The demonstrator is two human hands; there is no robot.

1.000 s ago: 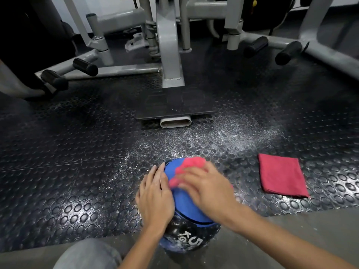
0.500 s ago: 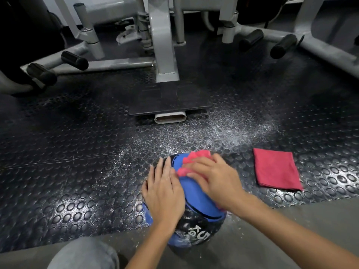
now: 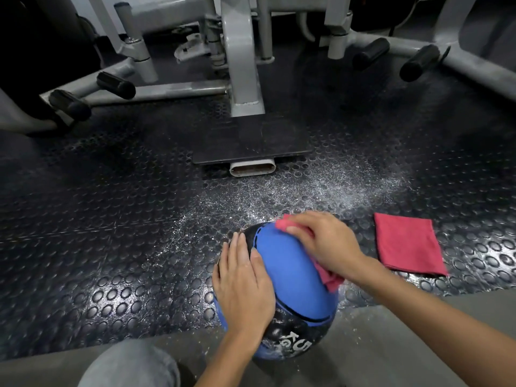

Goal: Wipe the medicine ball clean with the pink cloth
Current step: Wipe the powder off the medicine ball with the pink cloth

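A blue and black medicine ball (image 3: 290, 277) with white lettering sits on the studded rubber floor just in front of me. My left hand (image 3: 243, 286) lies flat on its left side, fingers straight. My right hand (image 3: 324, 241) presses a bunched pink cloth (image 3: 326, 275) against the ball's upper right side; the cloth pokes out past my fingertips and under my wrist. Most of the cloth is hidden by the hand.
A second pink cloth (image 3: 407, 243) lies folded on the floor right of the ball. White powder (image 3: 279, 196) is scattered over the mat beyond the ball. A grey gym machine frame (image 3: 243, 65) with black roller pads (image 3: 116, 85) stands farther back. My knee (image 3: 131, 364) is at bottom left.
My right hand with the cloth has slid from the ball's top toward its right side. The left hand has stayed on the ball's left side.
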